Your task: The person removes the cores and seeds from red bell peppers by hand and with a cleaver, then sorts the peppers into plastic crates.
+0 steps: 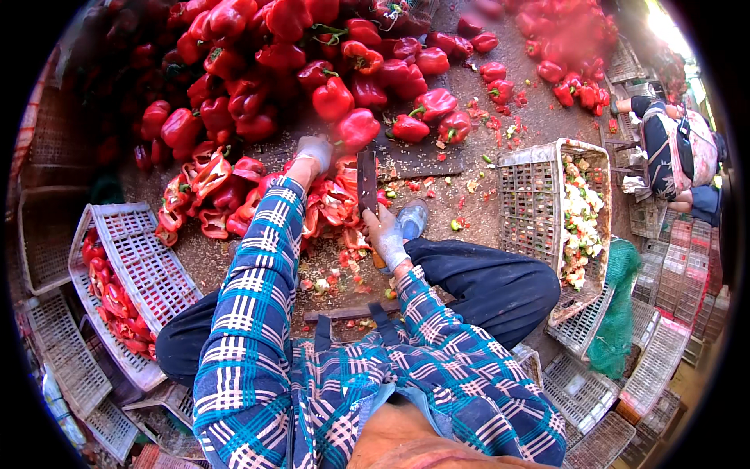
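My left hand point(315, 150), in a pale glove, reaches forward to the edge of the pepper heap. Its fingers are mostly hidden, and a whole red bell pepper point(357, 129) lies just to its right. With my right hand point(384, 234), also gloved, I grip a knife point(366, 181). The broad dark blade points away from me, its tip close below that pepper, and the wooden handle shows under my hand. Cut red pepper pieces point(328, 205) lie left of the blade, below my left hand. More opened peppers point(209, 184) are piled farther left.
A large heap of whole red peppers point(258, 55) fills the far left. On my right, a crate point(531, 184) holds pale cores and trimmings. A tilted crate point(152, 254) with cut peppers stands left. Stacked crates point(664, 273) and another person point(680, 152) are at far right.
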